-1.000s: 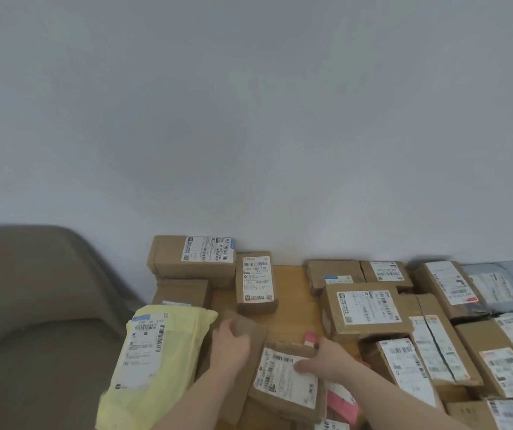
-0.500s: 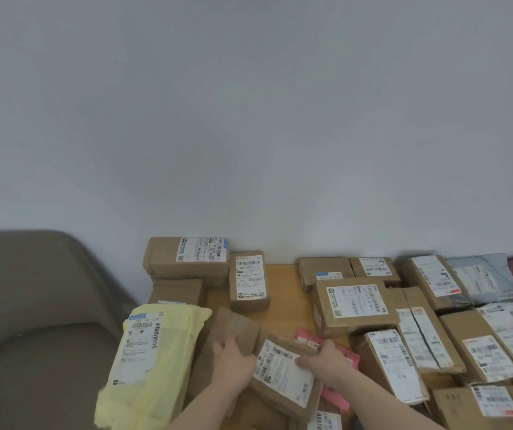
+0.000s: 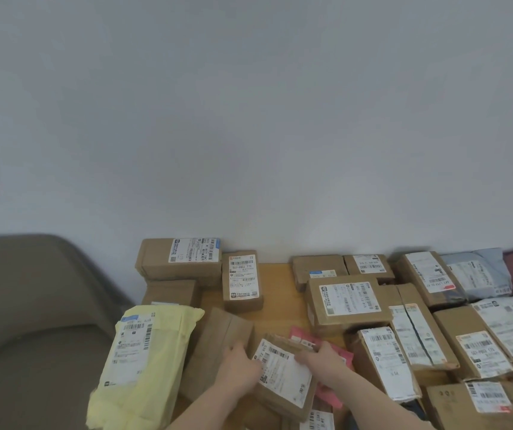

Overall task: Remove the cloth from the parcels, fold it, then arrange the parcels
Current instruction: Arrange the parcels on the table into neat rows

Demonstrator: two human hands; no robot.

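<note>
Surroundings: a wooden worktop (image 3: 275, 293) is set against a pale wall and crowded with cardboard parcels; an olive chair (image 3: 31, 321) is seen at the left edge.
Left flank: a yellow mailer bag (image 3: 143, 364) is laid over the worktop's left edge, just beside a plain brown box (image 3: 218, 346).
Far row: a large labelled box (image 3: 180, 259) and a small upright-labelled box (image 3: 242, 280) are lined along the wall.
Right flank: a broad labelled box (image 3: 346, 301) and a dense cluster of further parcels are packed close to the held parcel; a grey mailer (image 3: 478, 274) is seen at the far right.
Held parcel: a small brown parcel (image 3: 283, 377) with a white label is placed front and centre, touching the plain brown box; its long axis is run from far-left to near-right.
Underneath: a pink mailer (image 3: 326, 361) is partly covered by the held parcel and the right hand.
Left hand (image 3: 242, 367): fingers are curled over the parcel's left edge.
Right hand (image 3: 323, 364): fingers are wrapped over the parcel's far right corner.
Cloth: cannot be located.
</note>
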